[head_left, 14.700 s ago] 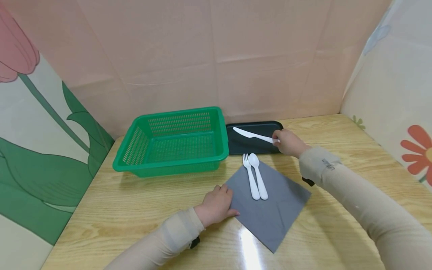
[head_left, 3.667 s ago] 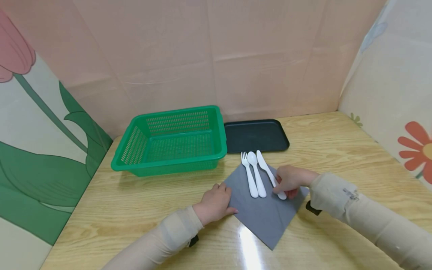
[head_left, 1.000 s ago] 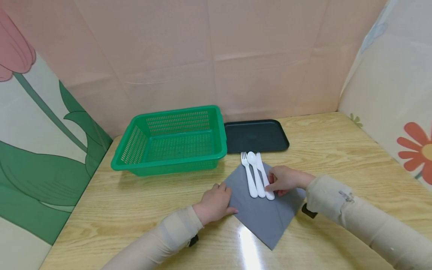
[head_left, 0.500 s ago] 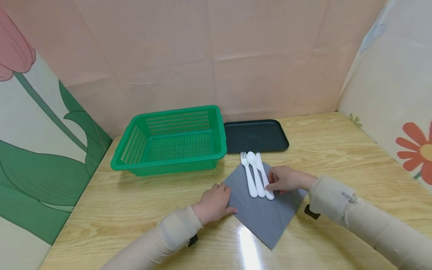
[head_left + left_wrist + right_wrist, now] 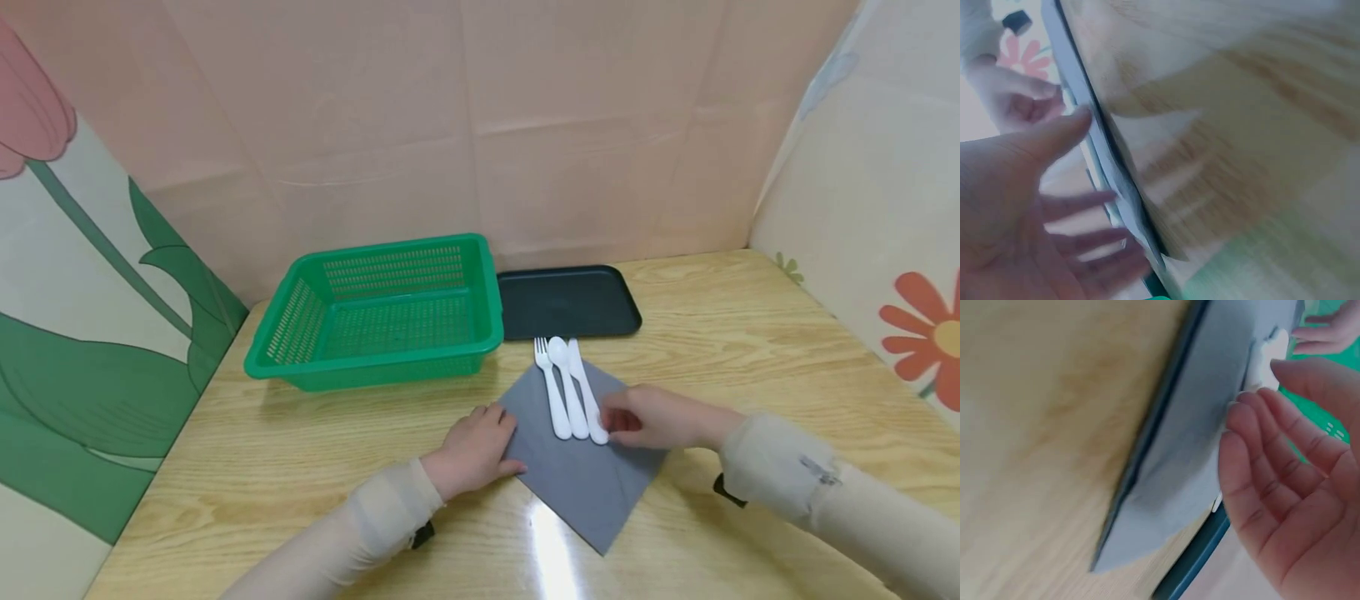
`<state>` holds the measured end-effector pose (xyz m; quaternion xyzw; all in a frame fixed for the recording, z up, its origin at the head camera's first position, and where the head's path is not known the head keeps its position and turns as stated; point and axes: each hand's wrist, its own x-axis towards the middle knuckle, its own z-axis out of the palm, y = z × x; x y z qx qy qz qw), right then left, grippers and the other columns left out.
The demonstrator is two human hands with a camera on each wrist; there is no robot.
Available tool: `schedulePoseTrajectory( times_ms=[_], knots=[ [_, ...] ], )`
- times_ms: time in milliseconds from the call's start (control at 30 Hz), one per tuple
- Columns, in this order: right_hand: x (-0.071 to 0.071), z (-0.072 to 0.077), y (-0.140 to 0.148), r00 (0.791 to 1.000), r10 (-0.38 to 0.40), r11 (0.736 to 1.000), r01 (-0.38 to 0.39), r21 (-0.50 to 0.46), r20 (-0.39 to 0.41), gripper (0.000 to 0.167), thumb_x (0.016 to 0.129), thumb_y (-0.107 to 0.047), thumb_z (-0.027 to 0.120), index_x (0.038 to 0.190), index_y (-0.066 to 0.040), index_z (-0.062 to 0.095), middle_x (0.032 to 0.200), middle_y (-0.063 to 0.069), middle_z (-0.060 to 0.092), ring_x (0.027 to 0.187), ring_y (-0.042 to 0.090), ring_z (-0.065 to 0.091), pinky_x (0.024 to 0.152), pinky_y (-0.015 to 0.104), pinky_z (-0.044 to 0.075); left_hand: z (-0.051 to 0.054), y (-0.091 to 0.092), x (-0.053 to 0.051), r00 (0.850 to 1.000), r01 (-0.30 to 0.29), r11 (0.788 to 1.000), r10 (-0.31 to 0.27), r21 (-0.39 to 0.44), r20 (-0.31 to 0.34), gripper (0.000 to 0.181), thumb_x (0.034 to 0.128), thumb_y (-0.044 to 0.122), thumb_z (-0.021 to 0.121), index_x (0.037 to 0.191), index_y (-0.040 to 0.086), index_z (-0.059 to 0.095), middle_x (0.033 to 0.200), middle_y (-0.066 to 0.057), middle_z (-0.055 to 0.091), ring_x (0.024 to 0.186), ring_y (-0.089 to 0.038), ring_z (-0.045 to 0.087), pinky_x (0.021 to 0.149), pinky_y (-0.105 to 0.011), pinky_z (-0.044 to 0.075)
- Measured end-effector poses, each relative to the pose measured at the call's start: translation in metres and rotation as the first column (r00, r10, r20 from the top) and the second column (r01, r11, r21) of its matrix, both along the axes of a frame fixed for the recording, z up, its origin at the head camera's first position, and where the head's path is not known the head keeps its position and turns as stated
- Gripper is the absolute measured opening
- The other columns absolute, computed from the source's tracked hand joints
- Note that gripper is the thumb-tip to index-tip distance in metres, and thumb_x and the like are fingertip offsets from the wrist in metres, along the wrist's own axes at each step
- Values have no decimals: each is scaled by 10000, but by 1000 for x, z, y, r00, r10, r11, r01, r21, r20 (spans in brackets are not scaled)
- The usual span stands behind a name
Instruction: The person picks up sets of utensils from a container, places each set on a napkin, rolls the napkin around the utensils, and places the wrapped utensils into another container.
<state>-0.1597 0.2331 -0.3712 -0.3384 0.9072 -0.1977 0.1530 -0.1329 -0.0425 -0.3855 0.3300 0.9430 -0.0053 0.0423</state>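
Note:
A grey napkin [image 5: 592, 492] lies on the table, turned cornerwise. On it, side by side, are a white plastic fork [image 5: 556, 400], a spoon [image 5: 573, 404] and a knife [image 5: 588, 396], handles toward me. The left hand [image 5: 474, 450] rests at the napkin's left edge, fingers spread; in the left wrist view its thumb [image 5: 1072, 128] reaches the napkin edge. The right hand [image 5: 652, 417] is beside the knife's handle end. In the right wrist view its fingers [image 5: 1266, 456] are loosely bent, with the thumb apart from the fingertips and no utensil pinched between them.
A green plastic basket [image 5: 390, 367] with perforated sides stands at the back left. Against its right side lies a black tray [image 5: 570, 304], just behind the napkin. Wood-grain tabletop [image 5: 720, 333] extends to the right, up to a decorated wall sheet.
Earlier the right hand lifted the knife from the black tray, laid it on the napkin and drew it up against the spoon. Just now that hand has shifted slightly right and nearer. The left hand stays.

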Motion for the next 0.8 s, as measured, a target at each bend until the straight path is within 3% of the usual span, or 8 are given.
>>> schedulePoseTrajectory(
  times_ms=[133, 267, 600, 800],
  knots=[
    [11, -1, 5, 999, 26, 999, -27, -18, -36, 81, 826, -122, 662, 854, -183, 617, 731, -143, 535, 660, -33, 457, 588, 169, 423, 0, -1, -2, 993, 116, 992, -117, 57, 3, 401, 854, 431, 633, 1151, 162, 619, 1126, -8, 588, 1010, -128, 567, 851, -240, 487],
    [21, 0, 11, 997, 52, 998, -53, -16, -63, 94, 814, -149, 684, 868, -194, 622, 795, -136, 555, 708, -27, 472, 614, 180, 438, 2, 0, 1, 981, 192, 980, -192, 51, -5, 393, 841, 433, 647, 1147, 187, 637, 1138, 18, 614, 1036, -117, 576, 904, -231, 466],
    [35, -8, 19, 974, 132, 991, -127, 36, -184, 229, 703, -168, 761, 869, -224, 614, 864, -149, 544, 776, -37, 496, 652, 195, 477, 3, -1, 5, 973, 231, 973, -232, 26, 24, 396, 820, 400, 685, 1148, 180, 651, 1107, 36, 625, 1009, -97, 575, 886, -210, 457],
    [36, -11, 20, 974, 133, 991, -126, 48, -183, 220, 691, -162, 763, 850, -224, 623, 869, -154, 543, 771, -47, 492, 650, 196, 479, 2, -1, 5, 974, 225, 973, -226, 43, 32, 370, 828, 371, 685, 1143, 180, 656, 1108, 31, 632, 1010, -102, 583, 884, -213, 465]
  ],
)
